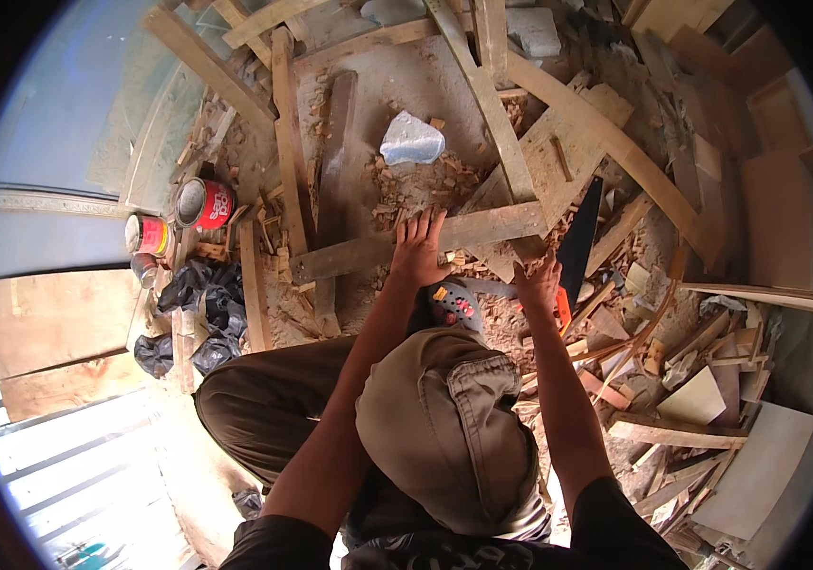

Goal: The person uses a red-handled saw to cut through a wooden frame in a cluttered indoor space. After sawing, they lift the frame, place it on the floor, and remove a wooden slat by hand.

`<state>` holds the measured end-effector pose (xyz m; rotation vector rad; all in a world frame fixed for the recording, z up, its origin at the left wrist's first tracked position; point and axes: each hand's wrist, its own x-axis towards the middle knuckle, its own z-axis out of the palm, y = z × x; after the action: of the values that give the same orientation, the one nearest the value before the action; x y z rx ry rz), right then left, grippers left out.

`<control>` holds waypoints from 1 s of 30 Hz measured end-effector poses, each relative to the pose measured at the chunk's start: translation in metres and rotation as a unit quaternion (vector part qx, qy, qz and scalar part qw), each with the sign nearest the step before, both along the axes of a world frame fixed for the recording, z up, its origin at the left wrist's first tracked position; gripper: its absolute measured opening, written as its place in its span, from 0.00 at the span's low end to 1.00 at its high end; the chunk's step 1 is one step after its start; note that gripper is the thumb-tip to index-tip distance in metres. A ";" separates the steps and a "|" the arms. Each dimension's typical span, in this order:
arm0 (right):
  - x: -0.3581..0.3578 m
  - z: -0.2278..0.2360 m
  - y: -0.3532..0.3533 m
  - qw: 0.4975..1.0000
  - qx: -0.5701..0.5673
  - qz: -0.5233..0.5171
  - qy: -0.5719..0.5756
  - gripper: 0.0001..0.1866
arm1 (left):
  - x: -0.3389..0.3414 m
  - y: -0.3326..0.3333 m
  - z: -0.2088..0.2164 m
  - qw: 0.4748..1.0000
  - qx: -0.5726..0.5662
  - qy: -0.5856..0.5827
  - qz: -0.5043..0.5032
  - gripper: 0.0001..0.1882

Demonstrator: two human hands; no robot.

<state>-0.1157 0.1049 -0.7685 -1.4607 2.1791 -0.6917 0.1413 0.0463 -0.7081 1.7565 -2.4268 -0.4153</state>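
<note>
A wooden plank (359, 256) lies crosswise in front of me, over other boards. My left hand (417, 245) presses on it from above, fingers stretched out and spread. By the plank's right end, my right hand (539, 282) has bent fingers close to a small wood piece (527, 249); what they grip, if anything, is hidden. A handsaw shows just right of that hand, its black blade (581, 237) pointing away from me and its orange handle (563, 310) partly behind my wrist. A grey clog with red decorations (455, 306) is on my foot beneath the plank.
Long boards (497, 123) cross at the far side. A whitish block (412, 139) lies among wood chips. Two paint cans (204, 203) and black plastic bags (212, 304) stand left. Offcuts (696, 394) pile up at the right, near cabinet-like wooden panels (779, 214).
</note>
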 end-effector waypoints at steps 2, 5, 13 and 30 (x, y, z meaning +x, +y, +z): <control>0.008 0.004 -0.010 1.000 -0.004 0.002 -0.003 0.47 | 0.010 -0.003 -0.004 1.000 -0.002 0.029 -0.008 0.57; -0.027 -0.031 -0.017 0.993 -0.011 0.039 0.113 0.43 | -0.002 -0.011 -0.012 0.998 0.015 0.064 -0.024 0.56; -0.016 -0.003 -0.035 0.994 0.062 0.022 0.082 0.44 | 0.007 -0.007 -0.018 0.997 0.053 0.058 -0.012 0.56; -0.002 0.017 -0.032 0.991 0.090 -0.033 0.094 0.39 | 0.003 -0.010 -0.019 0.998 -0.014 0.059 -0.012 0.52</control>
<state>-0.1179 0.0729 -0.7517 -1.4137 2.3726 -0.3779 0.1439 0.0361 -0.7272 1.6437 -2.3635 -0.4704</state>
